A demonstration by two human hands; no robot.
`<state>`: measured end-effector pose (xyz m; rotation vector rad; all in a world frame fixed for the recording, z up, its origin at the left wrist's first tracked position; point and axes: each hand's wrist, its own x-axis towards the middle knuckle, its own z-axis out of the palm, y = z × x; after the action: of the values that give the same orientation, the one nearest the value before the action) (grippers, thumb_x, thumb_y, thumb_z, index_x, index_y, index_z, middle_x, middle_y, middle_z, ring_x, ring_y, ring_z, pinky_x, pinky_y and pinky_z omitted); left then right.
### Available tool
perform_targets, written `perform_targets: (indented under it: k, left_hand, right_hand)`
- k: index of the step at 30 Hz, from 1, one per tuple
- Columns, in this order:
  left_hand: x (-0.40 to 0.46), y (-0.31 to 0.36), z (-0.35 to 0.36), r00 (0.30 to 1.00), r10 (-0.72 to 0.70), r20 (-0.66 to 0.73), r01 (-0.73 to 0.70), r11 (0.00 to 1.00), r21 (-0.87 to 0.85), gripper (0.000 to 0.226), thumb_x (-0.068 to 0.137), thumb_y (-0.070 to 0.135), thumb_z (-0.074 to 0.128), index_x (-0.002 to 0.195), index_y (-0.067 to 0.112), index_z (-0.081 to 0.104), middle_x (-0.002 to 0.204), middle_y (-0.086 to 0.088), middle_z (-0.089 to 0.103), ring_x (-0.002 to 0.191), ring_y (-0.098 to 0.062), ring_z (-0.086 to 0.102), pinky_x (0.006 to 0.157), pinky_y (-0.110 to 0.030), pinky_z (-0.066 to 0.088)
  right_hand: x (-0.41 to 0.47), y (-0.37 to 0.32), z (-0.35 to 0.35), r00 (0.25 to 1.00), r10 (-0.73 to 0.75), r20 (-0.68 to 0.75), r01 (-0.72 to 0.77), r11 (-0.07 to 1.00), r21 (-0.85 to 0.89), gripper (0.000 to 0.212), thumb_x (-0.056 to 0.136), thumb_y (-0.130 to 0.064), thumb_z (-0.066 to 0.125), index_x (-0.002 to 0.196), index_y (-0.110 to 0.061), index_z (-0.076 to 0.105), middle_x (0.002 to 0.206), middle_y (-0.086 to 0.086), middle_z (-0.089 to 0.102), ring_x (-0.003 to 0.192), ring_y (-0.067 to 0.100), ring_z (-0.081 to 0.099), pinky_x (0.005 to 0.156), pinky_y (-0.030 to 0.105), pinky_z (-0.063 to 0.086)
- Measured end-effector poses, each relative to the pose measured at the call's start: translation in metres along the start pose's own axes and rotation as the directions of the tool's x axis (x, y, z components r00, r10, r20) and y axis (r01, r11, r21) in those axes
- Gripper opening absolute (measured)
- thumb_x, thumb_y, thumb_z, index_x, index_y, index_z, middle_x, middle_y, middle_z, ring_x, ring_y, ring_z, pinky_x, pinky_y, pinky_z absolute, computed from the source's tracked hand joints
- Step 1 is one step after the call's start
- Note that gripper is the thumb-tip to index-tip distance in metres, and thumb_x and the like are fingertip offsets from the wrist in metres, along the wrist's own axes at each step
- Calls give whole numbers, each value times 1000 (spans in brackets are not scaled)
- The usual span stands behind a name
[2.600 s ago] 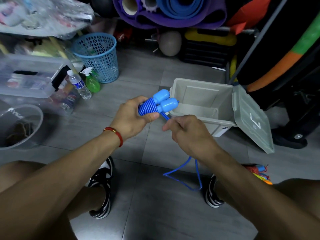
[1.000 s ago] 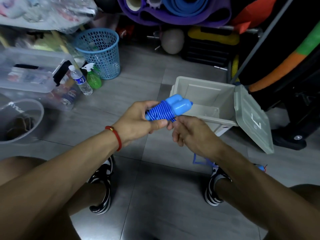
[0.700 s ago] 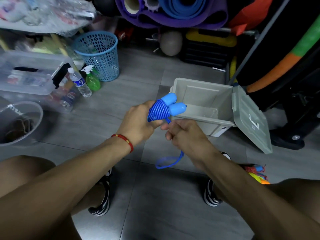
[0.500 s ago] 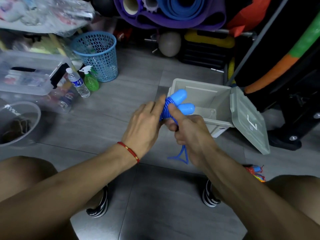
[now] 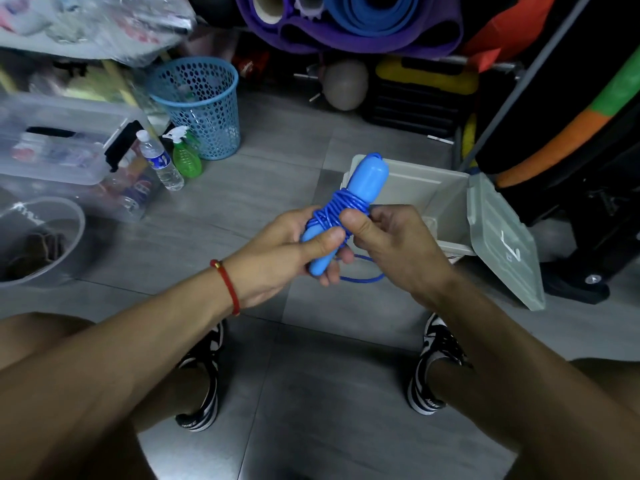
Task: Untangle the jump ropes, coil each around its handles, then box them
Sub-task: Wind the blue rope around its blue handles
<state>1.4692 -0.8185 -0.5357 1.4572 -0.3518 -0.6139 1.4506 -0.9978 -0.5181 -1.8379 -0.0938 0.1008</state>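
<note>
You've got the blue jump rope (image 5: 341, 216) right in the middle of the frame, held up over the grey tile floor (image 5: 311, 393). Your left hand (image 5: 280, 251) is wrapped around the lower end of the handles, thumb laid across the front. Your right hand (image 5: 388, 237) is curled too, thumb pressing on the blue cord where it's coiled around the middle of the handles (the windings look a bit messy and criss-crossed, not neat rows). One rounded handle end sticks up above both hands, and a small loop of loose cord (image 5: 363, 277) hangs just under your right hand.

The grey storage box (image 5: 446, 206) sits on the floor right behind the rope, centre-right of the frame, with its hinged lid (image 5: 502, 240) flipped open to the right. Can't really tell what's inside it from this angle.

Other stuff around: a blue mesh wastebasket (image 5: 197, 105) in the upper left, with a water bottle (image 5: 159, 161) and a green spray bottle (image 5: 185, 155) standing just in front of it. A clear plastic bin (image 5: 62, 140) is at the far left, and a round clear tub (image 5: 41, 240) sits below it. Rolled yoga mats (image 5: 349, 22) are stacked along the top edge. There's a red cord bracelet (image 5: 228, 285) on your left wrist, and your black-and-white sneakers (image 5: 201, 375) are planted on the floor in the lower part of the frame.
</note>
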Motion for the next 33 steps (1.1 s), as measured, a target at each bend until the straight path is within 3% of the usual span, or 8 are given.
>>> perform_targets:
  k: [4, 9, 14, 19, 22, 26, 29, 33]
  left_hand:
    - [5, -1, -1, 989, 98, -107, -81, 985, 152, 33, 94, 22, 59, 118, 1, 53, 79, -12, 62, 59, -23, 55, 56, -35, 46]
    - [7, 0, -6, 987, 130, -99, -106, 971, 214, 22, 94, 23, 60, 114, 13, 55, 78, -10, 61, 60, -26, 53, 56, -38, 44]
    - [7, -5, -2, 981, 147, -128, -92, 929, 359, 26, 94, 29, 59, 115, 16, 52, 77, -5, 64, 58, -25, 58, 55, -39, 49]
    - [10, -11, 1, 937, 242, -254, -23, 765, 643, 30, 96, 26, 62, 123, 24, 50, 82, 2, 66, 64, -15, 62, 62, -30, 50]
    - [12, -17, 9, 916, 284, -285, 15, 684, 729, 36, 96, 27, 63, 128, 22, 49, 88, 2, 66, 75, -18, 59, 60, -23, 40]
    - [19, -18, 5, 879, 321, -354, 81, 630, 773, 37, 96, 23, 62, 130, 15, 48, 101, -12, 69, 95, -35, 63, 70, -34, 45]
    - [20, -21, 1, 857, 414, -305, 5, 587, 810, 40, 94, 20, 63, 130, 16, 47, 107, -12, 67, 96, -36, 64, 76, -45, 52]
    - [23, -29, 7, 811, 526, -257, 90, 321, 943, 49, 96, 30, 59, 140, 17, 41, 103, -9, 64, 89, -36, 64, 71, -43, 41]
  right_hand:
    - [0, 5, 8, 992, -6, -124, -2, 998, -65, 51, 94, -49, 57, 62, -9, 53, 53, -3, 41, 48, 8, 32, 48, 21, 31]
    - [-1, 4, 11, 985, 31, -170, -40, 998, -50, 59, 102, -47, 47, 61, -5, 55, 43, -11, 41, 42, 4, 32, 46, 13, 28]
    - [-6, 7, 20, 970, 121, -211, -117, 993, 34, 68, 99, -60, 41, 61, -6, 56, 50, 1, 45, 47, 11, 35, 49, 18, 32]
    - [-8, 9, 24, 935, 240, -262, -237, 971, 43, 64, 98, -61, 44, 63, -10, 62, 53, -7, 54, 45, 6, 39, 48, 17, 33]
    - [-9, 8, 28, 909, 318, -269, -310, 948, 72, 51, 95, -56, 55, 65, -16, 64, 55, -11, 55, 44, 1, 44, 52, 18, 37]
    - [-10, 7, 35, 884, 393, -255, -366, 919, 147, 41, 90, -43, 69, 87, -3, 71, 66, -1, 50, 51, 8, 38, 53, 24, 35]
    - [-10, 2, 34, 874, 402, -273, -358, 913, 196, 33, 87, -34, 72, 92, -1, 71, 71, 4, 48, 57, 10, 36, 51, 23, 32]
    - [-7, -7, 29, 832, 486, -267, -354, 836, 419, 38, 81, -46, 78, 80, -9, 67, 65, -2, 50, 43, 5, 33, 50, 22, 29]
